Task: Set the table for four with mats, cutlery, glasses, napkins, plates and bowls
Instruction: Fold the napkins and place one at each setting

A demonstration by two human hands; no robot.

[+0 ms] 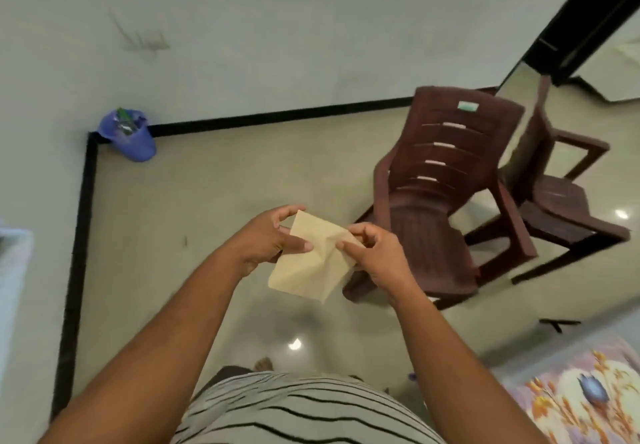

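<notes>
— Napkin [311,260]: where is it?
— In mid-air above the floor [194,208], both hands pinching it: left hand [268,239] at its left edge, right hand [372,253] at its right.
— Nearby?
— Two brown chairs [446,180], a blue bin [130,135].

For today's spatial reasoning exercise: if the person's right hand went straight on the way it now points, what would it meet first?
The right hand, pinching the beige napkin, points up and leftward toward the left hand. It would likely meet that hand's fingers first, though depth is uncertain.
</notes>
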